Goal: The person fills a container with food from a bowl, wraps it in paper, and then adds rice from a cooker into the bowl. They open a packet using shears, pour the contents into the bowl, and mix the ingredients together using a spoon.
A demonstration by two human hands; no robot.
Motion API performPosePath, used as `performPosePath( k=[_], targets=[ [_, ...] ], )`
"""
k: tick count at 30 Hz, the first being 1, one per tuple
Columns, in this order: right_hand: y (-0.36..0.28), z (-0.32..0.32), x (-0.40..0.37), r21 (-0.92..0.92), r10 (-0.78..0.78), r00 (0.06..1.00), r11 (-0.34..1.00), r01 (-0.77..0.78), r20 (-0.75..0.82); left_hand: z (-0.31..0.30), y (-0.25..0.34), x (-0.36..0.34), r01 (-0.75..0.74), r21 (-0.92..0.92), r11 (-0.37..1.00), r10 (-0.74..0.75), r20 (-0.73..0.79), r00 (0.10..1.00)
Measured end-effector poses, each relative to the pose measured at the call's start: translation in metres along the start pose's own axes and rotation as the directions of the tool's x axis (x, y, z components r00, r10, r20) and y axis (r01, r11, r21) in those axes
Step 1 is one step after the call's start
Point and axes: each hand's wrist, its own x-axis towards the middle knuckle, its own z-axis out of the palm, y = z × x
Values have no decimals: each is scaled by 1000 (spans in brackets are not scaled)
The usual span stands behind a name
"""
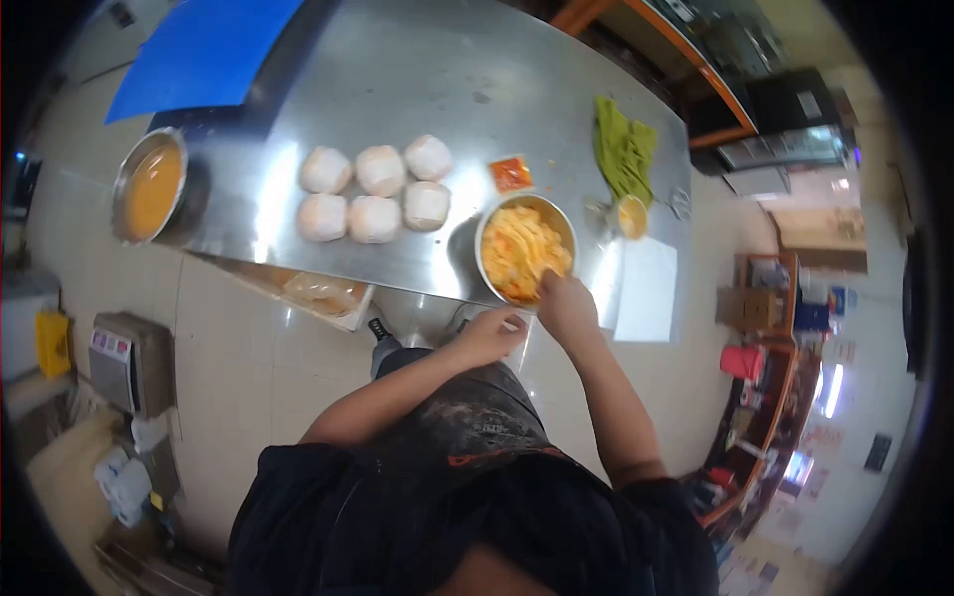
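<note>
A metal bowl (pixel 484 270) near the table's front edge holds a chunky yellow-orange mixture (pixel 524 248). My right hand (pixel 566 306) is closed at the bowl's near right rim, its fingertips over the mixture. Whatever it grips, if anything, is hidden by the fingers. Just below the bowl, my left hand (pixel 493 336) hangs near the table edge, fingers loosely curved and a gap beside the thumb, holding nothing visible. Left of the bowl sit several pale, floured round pieces, probably dough (pixel 376 219), in two rows. A small red-orange packet (pixel 511 175) lies behind the bowl.
On the steel table (pixel 477 60) are a bowl of orange liquid (pixel 153 189) at the left edge, a blue sheet (pixel 204 55), a green cloth (pixel 624 149), a small yellowish cup (pixel 632 217) and a white sheet (pixel 646 293). An open box (pixel 328 296) is below the front edge.
</note>
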Motion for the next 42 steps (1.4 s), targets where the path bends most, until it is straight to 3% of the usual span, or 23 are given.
performPosePath(
  k=[2,5,6,8,11,12,13,15,17,19,23,26,28,30,31,32,34,36,37,38,40,41,42],
  targets=[
    [-1,-29,0,44,-53,998,998,54,-25,6,-3,2,9,-124,992,-16,-49,999],
    [11,-30,-3,41,-10,999,999,11,-30,13,-8,5,-7,-293,956,-28,-116,993],
    [19,-16,0,118,20,1000,993,-20,3,9,2,1,-38,-337,941,-17,-161,987],
    [54,-5,7,514,-298,952,828,225,63,10,7,1,-140,-368,919,46,-253,966],
    [109,-29,30,592,-227,972,791,154,51,19,13,1,-275,-347,897,98,-449,888],
    [135,-28,43,518,-116,982,837,176,-147,26,14,1,-312,-325,893,108,-518,848],
    [162,-25,58,444,-20,937,877,184,-348,33,16,0,-325,-182,928,145,-627,765],
    [213,-23,84,244,92,906,970,13,-414,46,22,-2,-272,124,954,260,-793,552],
    [250,1,113,207,214,912,967,-148,-349,68,31,-7,-306,199,931,308,-877,369],
    [269,28,138,321,193,947,941,-105,-258,93,43,-10,-320,269,908,341,-920,192],
    [274,24,143,435,126,962,901,-9,-243,135,73,0,-391,288,874,351,-931,98],
    [254,-57,99,530,-54,958,823,202,-280,164,96,0,-475,240,846,357,-918,172],
    [235,-102,73,560,-364,846,636,531,-390,175,113,-9,-477,204,855,367,-887,279],
    [203,-154,44,684,-569,757,414,601,-321,180,127,-16,-526,169,834,389,-855,343],
    [185,-173,36,628,-665,652,342,699,-364,181,140,-16,-479,122,869,304,-896,323],
    [166,-184,31,564,-748,535,263,783,-394,177,150,-18,-616,-101,782,212,-885,414],
    [125,-190,12,525,-793,484,251,813,-371,165,165,-21,-718,-532,449,90,-772,629],
    [94,-189,4,453,-735,475,254,855,-484,137,152,-22,-736,-667,117,185,-713,676],
    [83,-183,6,494,-688,539,294,819,-485,121,138,-25,-698,-714,-46,234,-687,688],
    [73,-177,8,535,-637,601,328,778,-483,103,120,-29,-681,-732,13,308,-645,699],
    [67,-142,28,726,-486,816,432,535,-313,68,80,-35,-645,-754,122,445,-539,715],
    [59,-119,36,685,-475,863,572,451,-172,53,65,-39,-629,-775,49,419,-556,718],
    [49,-93,42,617,-439,898,699,361,-28,39,54,-42,-649,-756,87,409,-566,715]
  ],
)
